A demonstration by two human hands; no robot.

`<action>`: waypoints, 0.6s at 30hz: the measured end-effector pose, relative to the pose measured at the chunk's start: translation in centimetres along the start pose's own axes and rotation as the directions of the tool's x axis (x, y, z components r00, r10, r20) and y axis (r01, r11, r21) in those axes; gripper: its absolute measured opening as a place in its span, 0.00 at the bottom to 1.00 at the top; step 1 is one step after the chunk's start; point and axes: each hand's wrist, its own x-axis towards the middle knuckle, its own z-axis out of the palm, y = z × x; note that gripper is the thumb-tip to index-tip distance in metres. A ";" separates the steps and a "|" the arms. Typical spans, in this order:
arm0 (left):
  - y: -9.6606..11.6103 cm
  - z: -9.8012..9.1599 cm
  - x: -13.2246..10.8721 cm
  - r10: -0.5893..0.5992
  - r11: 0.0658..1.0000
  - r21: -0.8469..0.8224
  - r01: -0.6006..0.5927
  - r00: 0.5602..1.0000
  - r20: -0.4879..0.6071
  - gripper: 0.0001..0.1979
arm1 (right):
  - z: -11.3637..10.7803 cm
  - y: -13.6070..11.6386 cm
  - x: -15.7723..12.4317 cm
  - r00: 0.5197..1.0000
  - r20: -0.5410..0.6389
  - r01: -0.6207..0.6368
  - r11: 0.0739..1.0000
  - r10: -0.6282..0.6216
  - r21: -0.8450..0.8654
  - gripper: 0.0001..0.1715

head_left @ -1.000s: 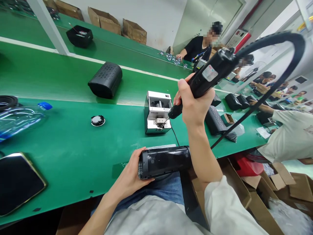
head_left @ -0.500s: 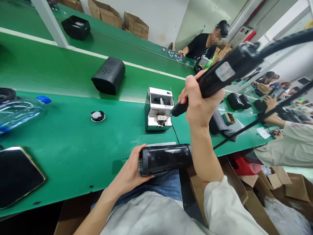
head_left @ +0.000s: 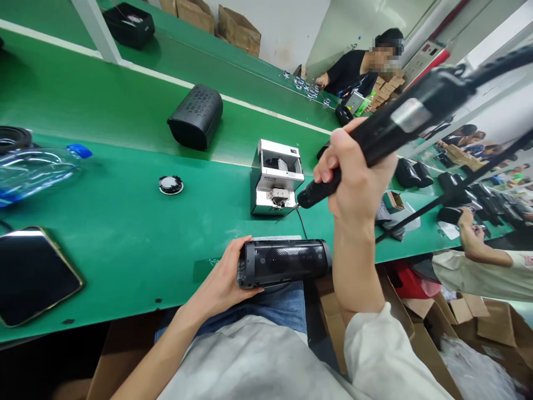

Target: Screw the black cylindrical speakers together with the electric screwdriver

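My left hand (head_left: 227,275) grips the left end of a black speaker housing (head_left: 287,262), which lies lengthwise at the bench's front edge above my lap. In my right hand (head_left: 358,178) is a corded black electric screwdriver (head_left: 400,125), held raised and slanting, its tip pointing down and left. That tip is just right of a white and grey screw feeder (head_left: 278,180) standing on the green bench. Whether a screw sits on the tip is too small to tell. A small round black and white part (head_left: 170,184) lies left of the feeder.
A black speaker shell (head_left: 196,116) stands beyond the round part. At left are a plastic bottle (head_left: 41,169) and a phone (head_left: 37,276). A co-worker in black (head_left: 353,72) sits across the line; another's sleeve (head_left: 478,272) is at right. Cardboard boxes (head_left: 495,328) stand below, right.
My right hand has drawn the screwdriver's tip away from the feeder's front, to the right and slightly down. My left hand still holds the speaker housing. The view has shifted slightly.
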 end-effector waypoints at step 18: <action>-0.8 0.6 1.3 0.073 0.989 0.135 -0.053 0.987 -0.145 0.51 | 2.1 -2.6 -4.3 0.901 0.135 -0.425 0.900 0.411 0.098 0.20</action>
